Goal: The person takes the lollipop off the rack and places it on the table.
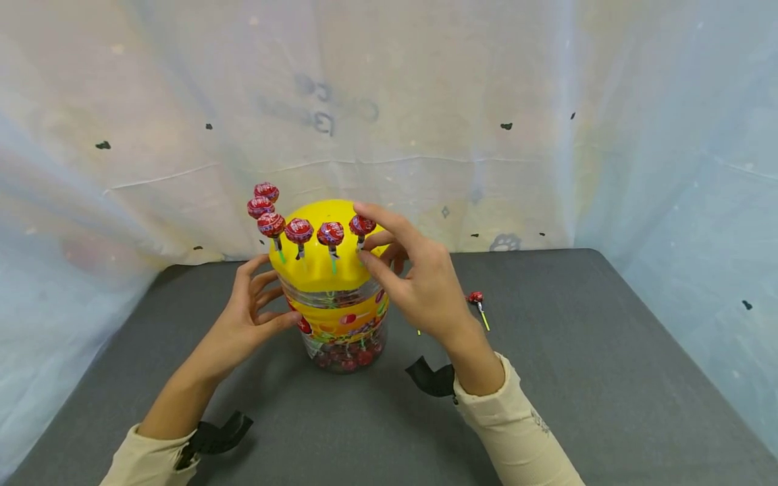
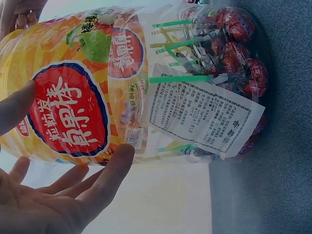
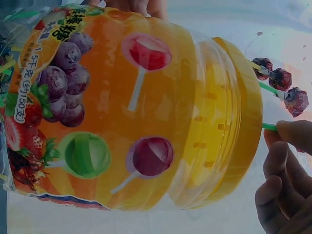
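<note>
A clear jar (image 1: pixel 346 317) with a yellow, fruit-printed label stands upright on the dark grey counter (image 1: pixel 608 378), topped by a yellow lid (image 1: pixel 322 210). The left hand (image 1: pixel 249 317) is spread wide round the jar's left side, its thumb against the front. The right hand (image 1: pixel 416 270) is nearly closed, thumb and forefinger pinching the green stick of a red-wrapped lollipop (image 1: pixel 362 225) at the lid. Five more lollipops (image 1: pixel 298 231) stand along the lid's left and front edge, heads up, sticks down. Inside the jar, a heap of lollipops with red heads lies at the bottom, green and yellow sticks among them; a white printed slip (image 2: pixel 204 117) shows there too. A loose lollipop (image 1: pixel 477 298) lies on the counter to the right of the jar, just beyond the right wrist. Pale plastic sheeting (image 1: pixel 425 135) hangs behind the counter.
</note>
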`<state>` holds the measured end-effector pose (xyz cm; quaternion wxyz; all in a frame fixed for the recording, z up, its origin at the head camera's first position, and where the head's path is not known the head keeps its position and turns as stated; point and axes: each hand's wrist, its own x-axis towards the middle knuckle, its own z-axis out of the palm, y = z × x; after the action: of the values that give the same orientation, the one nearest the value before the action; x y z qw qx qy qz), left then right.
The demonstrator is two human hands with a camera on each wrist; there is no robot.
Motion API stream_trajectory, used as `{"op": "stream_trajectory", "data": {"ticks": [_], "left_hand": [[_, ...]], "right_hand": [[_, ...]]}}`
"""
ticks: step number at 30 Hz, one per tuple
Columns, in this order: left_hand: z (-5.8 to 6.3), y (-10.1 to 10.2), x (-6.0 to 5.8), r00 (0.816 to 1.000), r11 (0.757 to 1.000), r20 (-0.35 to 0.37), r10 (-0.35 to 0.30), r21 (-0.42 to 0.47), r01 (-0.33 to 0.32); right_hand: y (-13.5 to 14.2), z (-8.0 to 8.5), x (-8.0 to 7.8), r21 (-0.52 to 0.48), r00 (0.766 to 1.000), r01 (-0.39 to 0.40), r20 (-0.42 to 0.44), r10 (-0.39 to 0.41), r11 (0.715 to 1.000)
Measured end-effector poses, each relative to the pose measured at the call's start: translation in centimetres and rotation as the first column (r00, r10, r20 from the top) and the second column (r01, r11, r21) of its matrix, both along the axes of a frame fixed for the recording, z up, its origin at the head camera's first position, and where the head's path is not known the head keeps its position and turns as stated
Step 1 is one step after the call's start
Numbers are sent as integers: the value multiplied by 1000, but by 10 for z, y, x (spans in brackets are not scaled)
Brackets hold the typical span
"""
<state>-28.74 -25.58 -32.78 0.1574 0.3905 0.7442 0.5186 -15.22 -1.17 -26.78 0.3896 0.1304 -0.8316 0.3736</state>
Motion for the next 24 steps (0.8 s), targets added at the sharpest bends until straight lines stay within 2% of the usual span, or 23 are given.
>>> {"op": "stream_trajectory", "data": {"ticks": [17, 24], "left_hand": [[-1, 0, -1, 1000, 1000, -16, 8, 2, -8], [-1, -1, 1, 1000, 1000, -7, 10, 8, -10]], "right_hand": [[-3, -1, -2, 9, 991, 41, -131, -39, 999], [-5, 0, -1, -45, 971, 63, -227, -72, 997]]}}
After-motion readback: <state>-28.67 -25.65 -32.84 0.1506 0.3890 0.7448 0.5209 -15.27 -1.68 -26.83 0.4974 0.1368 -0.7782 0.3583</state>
